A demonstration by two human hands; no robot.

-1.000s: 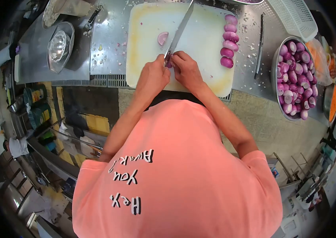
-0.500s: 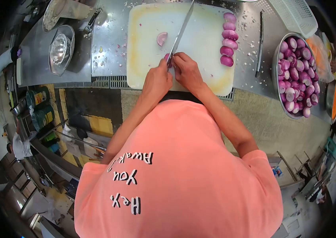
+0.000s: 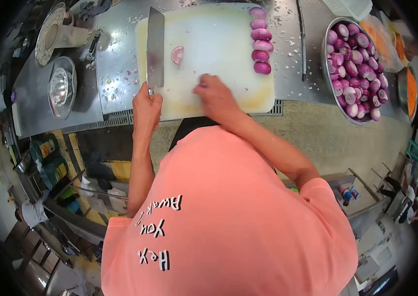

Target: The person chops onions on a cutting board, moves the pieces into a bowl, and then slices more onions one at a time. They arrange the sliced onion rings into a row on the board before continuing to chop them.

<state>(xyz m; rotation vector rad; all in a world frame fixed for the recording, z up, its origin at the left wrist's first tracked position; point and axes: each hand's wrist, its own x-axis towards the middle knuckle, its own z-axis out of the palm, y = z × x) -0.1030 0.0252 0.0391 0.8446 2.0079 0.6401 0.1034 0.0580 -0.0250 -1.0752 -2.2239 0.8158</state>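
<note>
My left hand (image 3: 147,107) is closed around the handle of a cleaver (image 3: 155,49), whose wide blade lies over the left side of the white cutting board (image 3: 219,34). Above the front part of the board, my right hand (image 3: 216,97) is curled and blurred by motion. A small purplish bit shows at its fingertips, too smeared to name. Between blade and right hand, further back, lies a cut onion piece (image 3: 177,55). Several peeled red onions (image 3: 261,34) stand in a row along the board's right edge.
A metal bowl (image 3: 325,64) heaped with peeled red onions stands at the right. A dark rod (image 3: 301,42) lies on the steel table, among white scraps. At the left are a foil-like bowl (image 3: 73,101) and a plastic jug (image 3: 71,37). A white basket (image 3: 352,7) sits back right.
My left hand has moved left with the cleaver, which swung from tilted to nearly straight. My hands have parted; my right hand moved slightly left and nearer me. The whole view has shifted a little.
</note>
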